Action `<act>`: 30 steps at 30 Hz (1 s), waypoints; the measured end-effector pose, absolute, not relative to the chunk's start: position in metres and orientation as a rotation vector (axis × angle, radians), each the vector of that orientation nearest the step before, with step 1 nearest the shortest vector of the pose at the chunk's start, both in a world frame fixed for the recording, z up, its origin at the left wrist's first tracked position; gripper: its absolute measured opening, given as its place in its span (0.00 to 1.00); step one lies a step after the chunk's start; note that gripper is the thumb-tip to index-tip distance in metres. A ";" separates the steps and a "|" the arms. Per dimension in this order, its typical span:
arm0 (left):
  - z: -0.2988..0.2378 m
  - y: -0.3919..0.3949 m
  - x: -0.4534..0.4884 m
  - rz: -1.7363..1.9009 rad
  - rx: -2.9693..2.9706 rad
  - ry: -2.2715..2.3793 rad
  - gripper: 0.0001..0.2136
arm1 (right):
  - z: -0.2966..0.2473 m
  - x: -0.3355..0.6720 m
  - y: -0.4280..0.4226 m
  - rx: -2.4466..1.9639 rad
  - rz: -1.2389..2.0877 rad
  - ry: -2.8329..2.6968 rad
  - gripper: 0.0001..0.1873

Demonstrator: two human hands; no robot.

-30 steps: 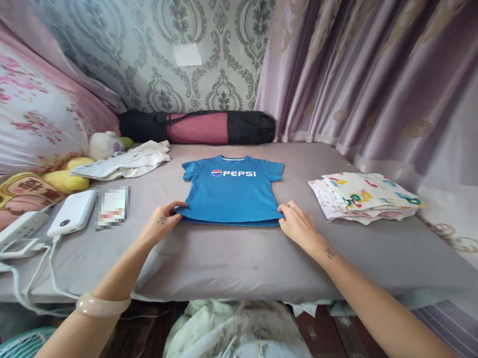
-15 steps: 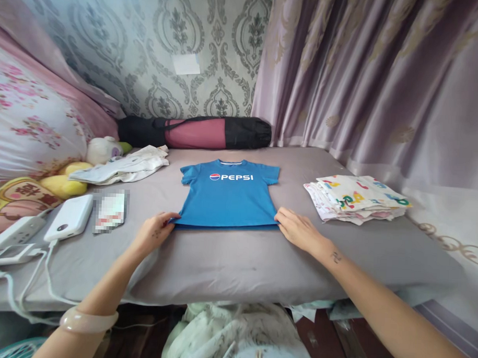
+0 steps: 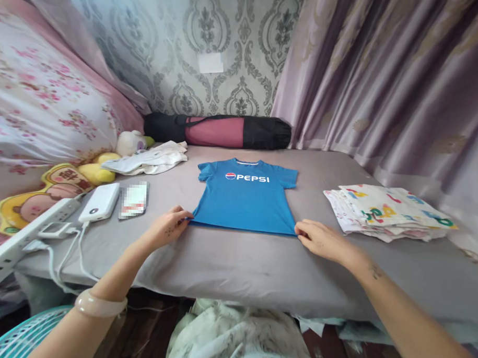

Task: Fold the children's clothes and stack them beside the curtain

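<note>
On the bed [image 3: 239, 262], the blue T-shirt [image 3: 246, 203] is laid out, with no fold made yet.
The blue T-shirt lies face up mid-bed, sleeves out and cloth smooth, so the spreading looks finished and the folding all left to do. A stack of folded clothes [image 3: 387, 213] sits well apart at its right. The left hand [image 3: 168, 230] pinches the hem's left corner. The right hand [image 3: 323, 240] touches the right corner, but whether it grips cannot be told.

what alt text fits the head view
Left hand and right hand touch the hem corners of a blue Pepsi T-shirt lying flat on a grey bed sheet; a folded stack of white letter-print cloths lies to its right.
</note>
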State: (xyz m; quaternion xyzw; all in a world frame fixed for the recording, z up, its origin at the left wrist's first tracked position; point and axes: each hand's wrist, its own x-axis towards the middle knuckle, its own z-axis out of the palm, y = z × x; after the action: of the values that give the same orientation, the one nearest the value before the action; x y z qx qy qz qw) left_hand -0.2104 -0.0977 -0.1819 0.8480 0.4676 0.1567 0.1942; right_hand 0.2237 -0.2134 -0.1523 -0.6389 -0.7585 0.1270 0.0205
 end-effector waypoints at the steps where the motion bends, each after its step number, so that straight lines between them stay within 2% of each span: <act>1: -0.178 -0.098 -0.212 0.418 2.338 1.307 0.17 | -0.151 0.225 -0.212 -1.988 0.441 -2.339 0.08; 5: -0.164 -0.089 -0.211 0.364 2.139 1.443 0.20 | -0.136 0.226 -0.199 -2.068 0.589 -2.311 0.06; 9: -0.166 -0.064 -0.186 0.420 1.972 1.722 0.20 | -0.128 0.202 -0.163 -2.016 0.464 -2.325 0.16; 12: -0.175 -0.049 -0.156 0.319 2.026 1.877 0.18 | -0.144 0.166 -0.126 -1.942 0.291 -2.175 0.20; 18: -0.189 -0.048 -0.125 0.147 2.198 2.022 0.15 | -0.195 0.112 -0.092 -2.058 0.432 -2.062 0.33; 21: -0.191 -0.054 -0.124 0.147 2.293 2.034 0.14 | -0.207 0.116 -0.095 -2.094 0.330 -2.033 0.35; 30: -0.186 -0.064 -0.122 0.040 2.157 2.171 0.21 | -0.208 0.176 -0.120 -2.349 0.164 -1.914 0.37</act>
State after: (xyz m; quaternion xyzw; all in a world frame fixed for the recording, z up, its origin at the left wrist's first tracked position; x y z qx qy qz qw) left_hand -0.1219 -0.0641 -0.1855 0.7041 0.7088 0.0131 0.0406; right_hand 0.1761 -0.1199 -0.2079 -0.7730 -0.6298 0.0540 0.0533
